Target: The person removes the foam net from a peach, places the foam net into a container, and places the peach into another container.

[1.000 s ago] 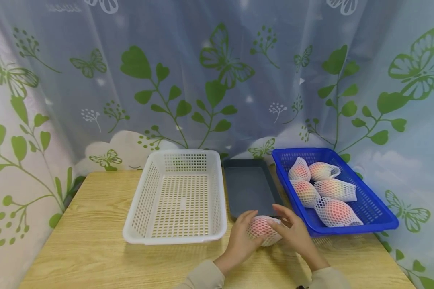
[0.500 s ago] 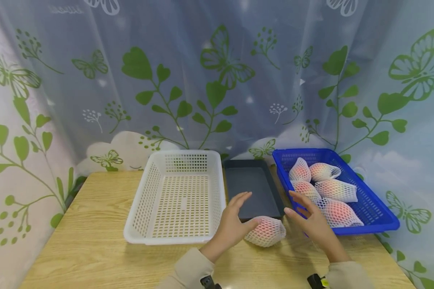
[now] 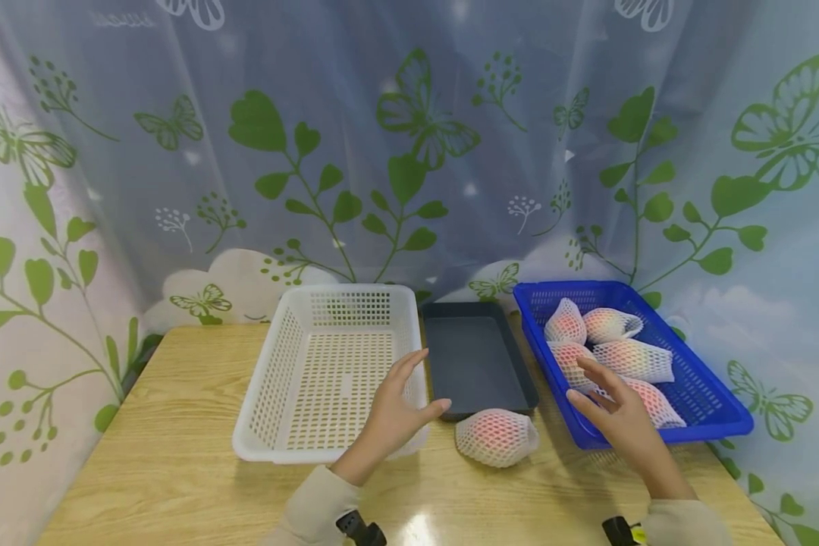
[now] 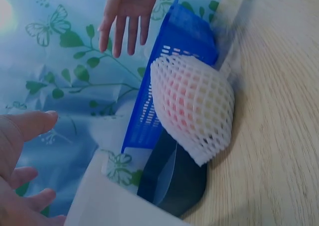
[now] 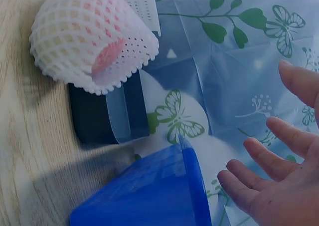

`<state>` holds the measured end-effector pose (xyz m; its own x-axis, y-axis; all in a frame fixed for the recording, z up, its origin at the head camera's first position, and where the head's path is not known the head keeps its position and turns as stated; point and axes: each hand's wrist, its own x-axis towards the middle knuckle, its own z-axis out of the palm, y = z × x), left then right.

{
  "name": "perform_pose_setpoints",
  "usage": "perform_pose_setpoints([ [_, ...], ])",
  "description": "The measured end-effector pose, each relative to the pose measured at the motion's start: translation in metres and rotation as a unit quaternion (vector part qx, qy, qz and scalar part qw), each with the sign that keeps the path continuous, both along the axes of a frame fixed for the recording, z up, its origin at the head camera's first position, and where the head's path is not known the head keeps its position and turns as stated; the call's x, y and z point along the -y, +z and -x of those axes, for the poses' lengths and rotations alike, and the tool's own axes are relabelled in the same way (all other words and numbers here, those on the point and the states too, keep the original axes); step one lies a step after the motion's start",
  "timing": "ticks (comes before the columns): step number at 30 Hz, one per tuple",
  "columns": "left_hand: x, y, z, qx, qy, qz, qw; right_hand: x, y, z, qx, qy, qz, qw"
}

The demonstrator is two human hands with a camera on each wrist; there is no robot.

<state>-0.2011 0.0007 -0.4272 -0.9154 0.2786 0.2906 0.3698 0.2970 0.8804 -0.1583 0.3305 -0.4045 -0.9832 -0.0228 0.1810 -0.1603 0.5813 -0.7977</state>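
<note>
A pink-and-yellow fruit in a white foam net (image 3: 497, 437) lies on the wooden table, right in front of the dark grey tray (image 3: 478, 360). In the right wrist view, pink flesh-coloured skin shows through the open end of the foam net (image 5: 75, 31). My left hand (image 3: 390, 415) hovers over the right front rim of the white basket (image 3: 314, 456), fingers extended and thumb apart. Over the near left side of the blue basket (image 3: 713, 390) is my right hand (image 3: 621, 425), its fingers loosely bent around nothing. Both hands are away from the netted fruit.
Several more netted fruits (image 3: 633, 359) lie in the blue basket at the right. The white basket at the left holds nothing. Between the two baskets sits the grey tray. A patterned curtain (image 3: 355, 152) hangs behind the table (image 3: 157, 455).
Both hands have let go of the netted fruit and moved apart, the left hand to the left and the right hand to the right. The fruit stays in front of the tray.
</note>
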Motion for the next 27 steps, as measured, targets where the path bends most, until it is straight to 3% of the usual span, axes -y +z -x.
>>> perform_pose_setpoints([
  [6,0.013,-0.005,0.0,0.014,0.014,0.017,0.9997,-0.006,-0.001,-0.005,-0.004,-0.005,-0.002,1.0],
  [12,0.018,-0.008,0.001,0.006,0.01,0.026,0.9996,-0.012,-0.005,-0.009,-0.007,-0.008,0.004,0.9999],
  [20,0.018,-0.009,0.001,0.009,0.006,0.023,0.9997,-0.013,-0.003,-0.007,0.013,-0.002,-0.009,0.9999],
  [27,0.01,-0.008,0.001,0.014,-0.006,0.024,0.9996,-0.004,-0.007,-0.007,-0.011,0.017,0.007,0.9998],
])
